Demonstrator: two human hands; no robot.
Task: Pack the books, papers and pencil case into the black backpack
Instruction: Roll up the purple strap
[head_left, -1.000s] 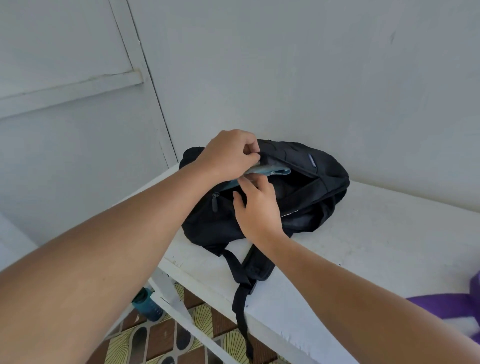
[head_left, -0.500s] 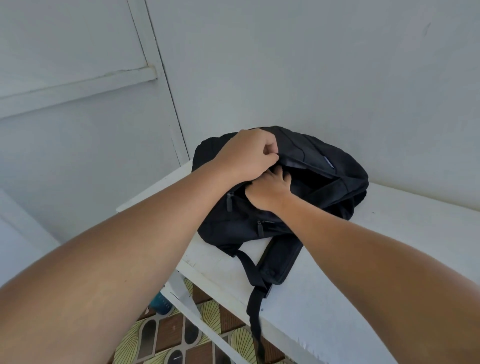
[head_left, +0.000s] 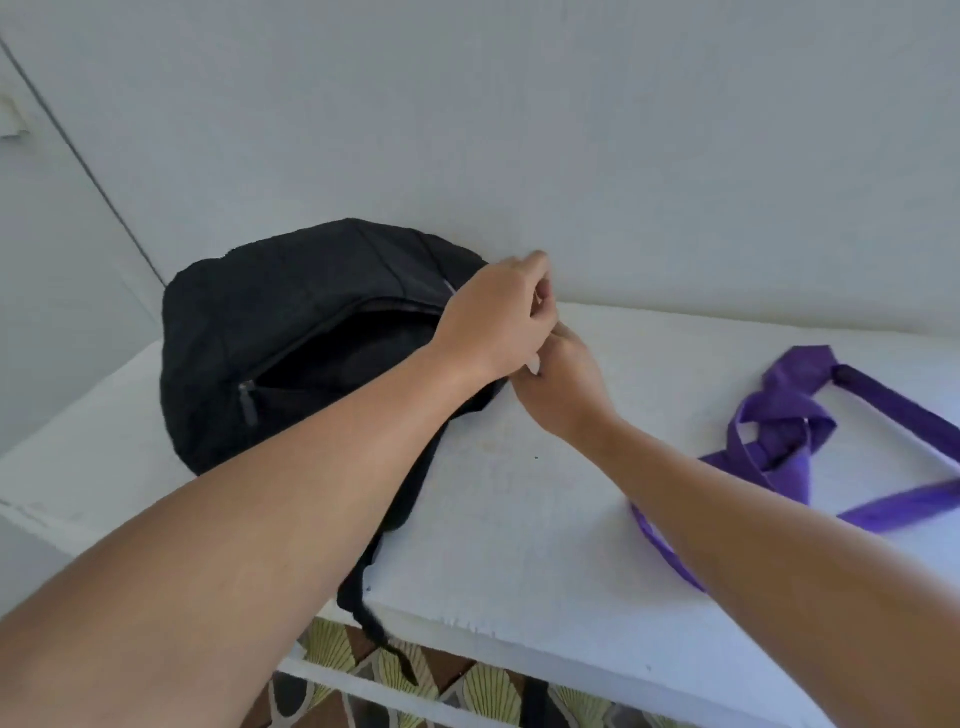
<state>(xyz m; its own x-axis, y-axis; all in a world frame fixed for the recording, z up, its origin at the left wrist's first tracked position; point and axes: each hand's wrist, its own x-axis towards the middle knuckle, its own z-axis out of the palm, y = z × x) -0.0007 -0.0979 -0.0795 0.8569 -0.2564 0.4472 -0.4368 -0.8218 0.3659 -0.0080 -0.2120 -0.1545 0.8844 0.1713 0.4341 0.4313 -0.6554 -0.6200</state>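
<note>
- A black backpack (head_left: 291, 332) lies on its side at the back left corner of a white surface (head_left: 519, 499), pushed up against the wall, its main zip gaping open along the top edge.
- Nothing can be made out inside the dark opening; whether books, papers or the pencil case are in there cannot be told, and none lie on the surface in view.
- A second zip pull (head_left: 248, 402) hangs on the backpack's front panel, near its left end; that pocket looks closed.
- The left hand (head_left: 498, 317) reaches across the bag to its right end, fingers (head_left: 540, 291) curled in a pinch on something small there, likely the zip slider, though the thing itself is hidden.
- The right hand (head_left: 561, 384) meets it from just below, fingers tucked under the left hand and apparently bunched on the bag's fabric; what exactly they grip cannot be told.
- Judged from this, the step in hand is closing the main zip. It should go best with one hand holding the fabric taut at the zip's end while the other draws the slider steadily along the curve, keeping loose cloth and any contents clear of the teeth.
- A black shoulder strap (head_left: 395, 525) trails over the surface's front edge.
- A purple strap (head_left: 779, 441) lies tangled toward the right edge, well apart from the bag.
</note>
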